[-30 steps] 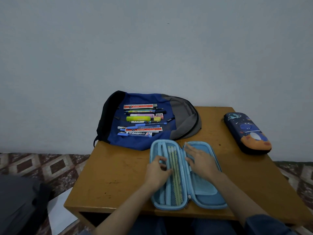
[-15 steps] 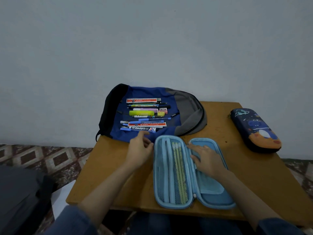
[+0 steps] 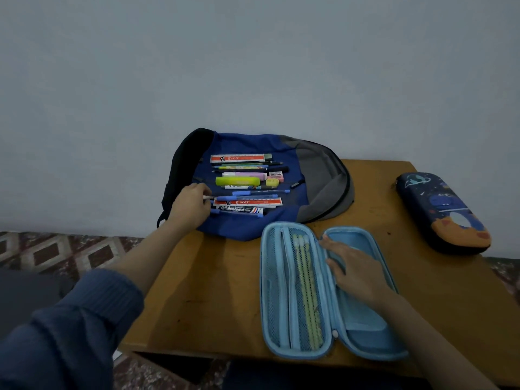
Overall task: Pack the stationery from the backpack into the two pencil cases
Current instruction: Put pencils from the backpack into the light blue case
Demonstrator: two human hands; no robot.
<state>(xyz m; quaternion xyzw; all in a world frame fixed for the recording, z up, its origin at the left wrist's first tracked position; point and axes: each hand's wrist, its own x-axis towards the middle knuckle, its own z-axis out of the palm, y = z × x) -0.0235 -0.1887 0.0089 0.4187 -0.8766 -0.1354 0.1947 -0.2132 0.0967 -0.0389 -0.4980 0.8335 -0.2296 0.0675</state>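
A blue and grey backpack [image 3: 315, 175] lies flat at the back of the wooden table [image 3: 219, 288], with several pens, markers, erasers and rulers laid out on it. My left hand [image 3: 191, 205] is at their left ends, its fingertips pinched on the white tip of a blue pen [image 3: 242, 197]. A light blue pencil case [image 3: 323, 288] lies open in front, green pencils [image 3: 306, 291] behind its left mesh pocket. My right hand [image 3: 354, 268] rests flat in its right half. A dark blue pencil case [image 3: 441, 212] lies closed at the right.
A pale wall rises directly behind the table. Patterned floor tiles [image 3: 56, 251] show at the left, beside a dark shape [image 3: 25, 294] low down. The table's front edge runs just below the open case.
My left hand left the open case, moved up and to the left to the backpack and closed its fingertips on a pen's end. My right hand stayed on the case.
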